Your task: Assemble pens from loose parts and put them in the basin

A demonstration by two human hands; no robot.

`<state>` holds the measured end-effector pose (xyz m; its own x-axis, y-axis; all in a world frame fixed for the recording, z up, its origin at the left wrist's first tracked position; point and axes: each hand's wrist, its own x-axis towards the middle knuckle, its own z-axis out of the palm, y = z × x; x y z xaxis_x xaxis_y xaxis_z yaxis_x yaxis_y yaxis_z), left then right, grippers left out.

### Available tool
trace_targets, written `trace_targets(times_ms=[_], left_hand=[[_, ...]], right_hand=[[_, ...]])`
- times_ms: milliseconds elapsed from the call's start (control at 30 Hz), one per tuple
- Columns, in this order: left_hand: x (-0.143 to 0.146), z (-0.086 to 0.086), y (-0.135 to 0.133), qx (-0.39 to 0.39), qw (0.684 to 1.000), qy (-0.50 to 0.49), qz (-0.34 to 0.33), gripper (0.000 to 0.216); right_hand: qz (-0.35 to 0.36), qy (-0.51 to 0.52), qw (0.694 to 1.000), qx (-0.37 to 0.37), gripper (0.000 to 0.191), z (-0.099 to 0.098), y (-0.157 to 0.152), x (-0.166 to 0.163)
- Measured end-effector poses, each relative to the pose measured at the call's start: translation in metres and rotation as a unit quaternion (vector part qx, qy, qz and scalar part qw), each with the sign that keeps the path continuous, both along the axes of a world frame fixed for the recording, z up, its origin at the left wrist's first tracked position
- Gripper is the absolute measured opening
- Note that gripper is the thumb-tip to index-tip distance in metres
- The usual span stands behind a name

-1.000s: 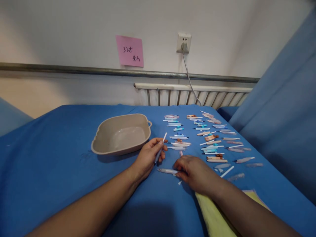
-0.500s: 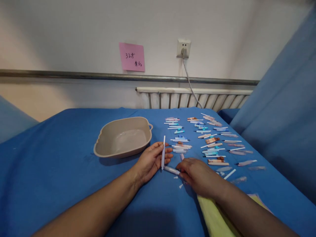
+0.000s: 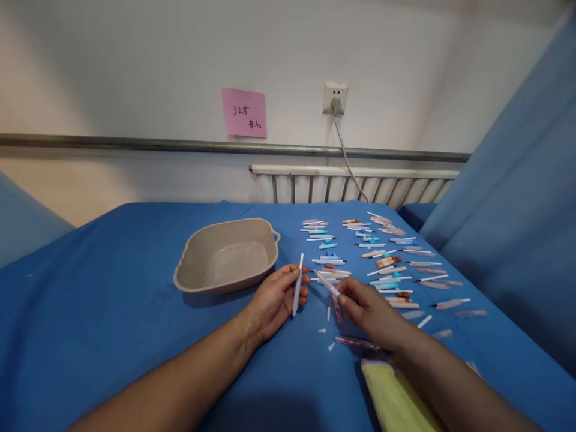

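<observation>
My left hand (image 3: 281, 294) is closed on a pale lilac pen barrel (image 3: 297, 295) that stands nearly upright, a thin white stick (image 3: 301, 262) rising from its top. To its right, my right hand (image 3: 366, 306) pinches a pale, partly clear pen part (image 3: 327, 283) by its lower end. That part tilts up and left, apart from the lilac barrel. Below the right hand lie a red-patterned pen piece (image 3: 357, 342) and another reddish piece (image 3: 337, 309). Small white bits (image 3: 332, 347) lie on the blue cloth between my hands.
A beige plastic basin (image 3: 225, 288) stands left of my hands. Rows of pen parts and white sticks (image 3: 389, 270) cover the right side of the blue cloth (image 3: 112, 288). Yellow packaging (image 3: 396, 396) lies under my right forearm. A railing (image 3: 355, 170) runs behind, with a blue curtain (image 3: 517, 210) at right.
My right hand has lifted its pen part and swung it up, away from the lower end of the lilac barrel. My left hand keeps its hold. The view has tilted up slightly.
</observation>
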<state>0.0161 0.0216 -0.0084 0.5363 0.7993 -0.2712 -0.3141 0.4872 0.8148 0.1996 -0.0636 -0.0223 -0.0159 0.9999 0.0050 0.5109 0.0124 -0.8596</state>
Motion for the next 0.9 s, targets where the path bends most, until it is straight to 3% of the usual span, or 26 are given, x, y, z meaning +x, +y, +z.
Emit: trace_targets(times_ms=[200, 333, 600, 900], left_hand=[[-0.001, -0.002, 0.000, 0.053, 0.998, 0.035, -0.020, 0.015], [0.000, -0.002, -0.001, 0.108, 0.991, 0.069, -0.031, 0.021], [0.001, -0.001, -0.005, 0.163, 0.977, 0.116, -0.079, 0.045], [0.001, -0.002, -0.008, 0.182, 0.967, 0.146, -0.106, 0.031]], right_hand=[[-0.011, 0.166, 0.985, -0.045, 0.024, 0.005, 0.007, 0.000], [-0.004, 0.215, 0.974, -0.071, 0.031, 0.014, 0.007, 0.006], [0.047, 0.214, 0.969, -0.113, 0.033, 0.019, 0.003, 0.012], [0.090, 0.174, 0.972, -0.133, 0.042, 0.017, 0.003, 0.011]])
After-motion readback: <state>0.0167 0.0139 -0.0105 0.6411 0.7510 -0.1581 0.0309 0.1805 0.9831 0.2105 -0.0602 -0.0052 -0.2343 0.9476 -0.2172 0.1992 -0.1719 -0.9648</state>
